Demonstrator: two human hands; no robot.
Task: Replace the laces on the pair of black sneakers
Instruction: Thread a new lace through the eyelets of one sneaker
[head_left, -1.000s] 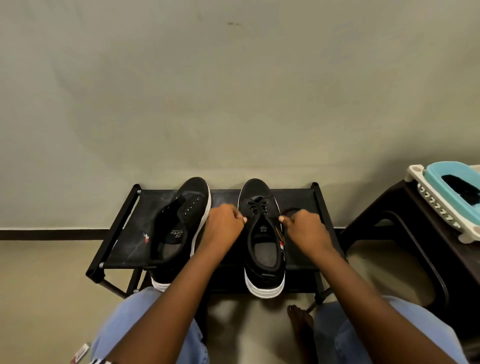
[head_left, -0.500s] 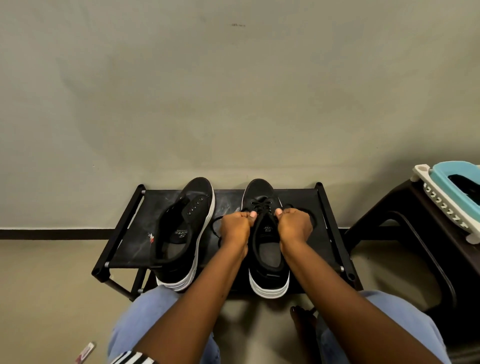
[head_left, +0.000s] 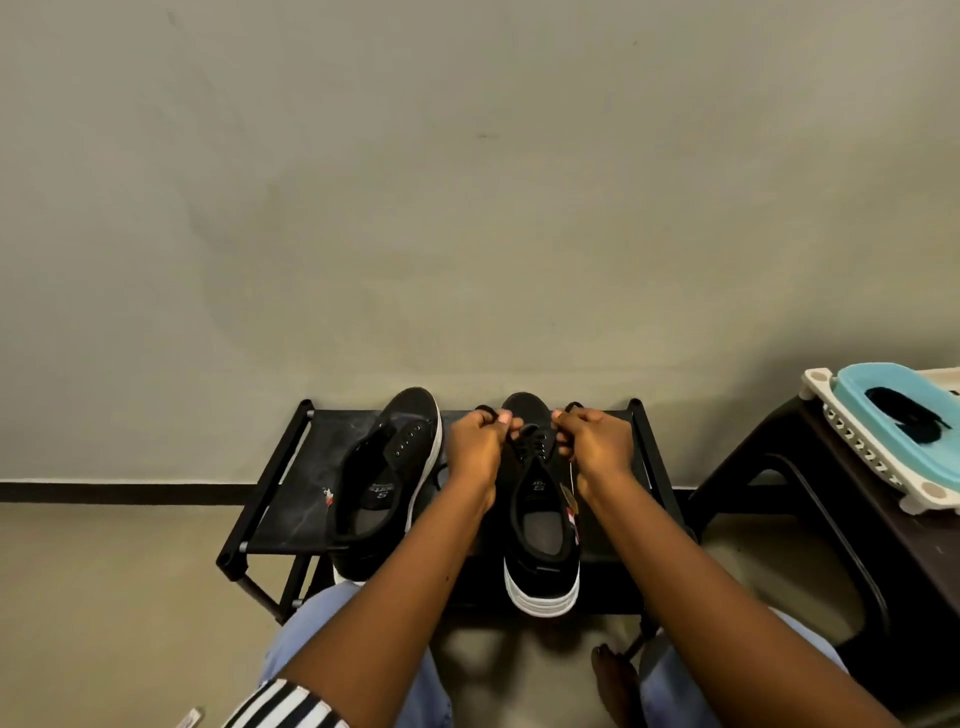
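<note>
right sneaker (head_left: 540, 519) on black rack (head_left: 291, 499) — black lace (head_left: 535, 441) through front eyelets | left hand (head_left: 475, 447) pinches lace loop, left of toe | right hand (head_left: 597, 441) pinches other loop | unlaced sneaker (head_left: 384, 478) left of it — forearms hide rack's front | teal basin (head_left: 883, 415) on dark stool (head_left: 810, 499) right of rack

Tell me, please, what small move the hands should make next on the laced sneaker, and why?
Probably cross the two loops and pull them into a bow. The left hand and right hand each pinch a loop of the black lace above the right sneaker, whose eyelets already look threaded. The left sneaker still shows bare eyelets, so it likely comes afterwards.
</note>
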